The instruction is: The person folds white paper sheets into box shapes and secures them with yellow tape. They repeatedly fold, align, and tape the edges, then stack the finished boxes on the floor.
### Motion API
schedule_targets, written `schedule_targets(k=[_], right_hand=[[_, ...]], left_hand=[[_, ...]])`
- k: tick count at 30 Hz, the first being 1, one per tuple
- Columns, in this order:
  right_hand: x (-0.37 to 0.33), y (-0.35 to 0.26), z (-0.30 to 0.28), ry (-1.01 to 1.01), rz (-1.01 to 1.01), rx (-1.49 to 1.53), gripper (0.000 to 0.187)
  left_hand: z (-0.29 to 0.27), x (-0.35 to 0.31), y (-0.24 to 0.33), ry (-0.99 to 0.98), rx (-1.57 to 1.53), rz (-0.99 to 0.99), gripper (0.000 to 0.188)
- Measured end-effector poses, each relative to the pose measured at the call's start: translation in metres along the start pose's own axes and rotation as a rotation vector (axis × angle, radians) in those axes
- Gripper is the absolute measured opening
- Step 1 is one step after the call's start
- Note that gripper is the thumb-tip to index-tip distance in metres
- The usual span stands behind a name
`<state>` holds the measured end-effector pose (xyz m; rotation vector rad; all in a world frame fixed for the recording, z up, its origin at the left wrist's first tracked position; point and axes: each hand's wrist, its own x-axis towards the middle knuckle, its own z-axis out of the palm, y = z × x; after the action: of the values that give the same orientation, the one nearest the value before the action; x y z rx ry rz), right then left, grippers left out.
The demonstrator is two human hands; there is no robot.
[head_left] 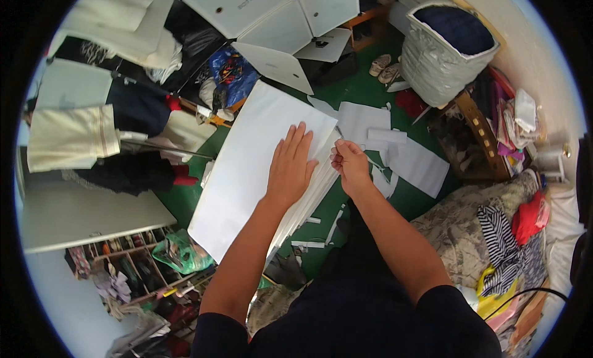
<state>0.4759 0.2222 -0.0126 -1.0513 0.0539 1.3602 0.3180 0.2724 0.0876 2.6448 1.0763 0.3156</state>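
Observation:
A large white sheet [247, 154] lies slantwise on top of a pale stack [307, 206] whose layered edges show along its right side. My left hand [291, 166] rests flat on the sheet, fingers stretched out toward its far end. By the sheet's right edge, my right hand [349, 165] is closed in a pinch. From its fingertips a slim, greyish tool [338, 132] points away from me; its kind is too small to make out.
Cut white pieces [420, 166] and narrow strips [334, 227] litter the green floor [346, 86]. A silvery bag [441, 61] and shoes [384, 68] stand far right. Clothes cover a patterned surface [448, 234] at right. White cabinet panels [281, 24] rise behind; clothing [74, 135] hangs left.

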Motion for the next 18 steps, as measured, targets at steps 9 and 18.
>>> schedule_targets(k=[9, 18], right_hand=[[0.007, 0.019, 0.017, 0.112, -0.060, 0.119, 0.019], [0.018, 0.038, 0.030, 0.242, -0.113, 0.085, 0.021]], left_hand=[[0.020, 0.105, -0.024, -0.221, 0.100, 0.238, 0.044], [0.032, 0.123, -0.034, -0.329, -0.054, 0.207, 0.021]])
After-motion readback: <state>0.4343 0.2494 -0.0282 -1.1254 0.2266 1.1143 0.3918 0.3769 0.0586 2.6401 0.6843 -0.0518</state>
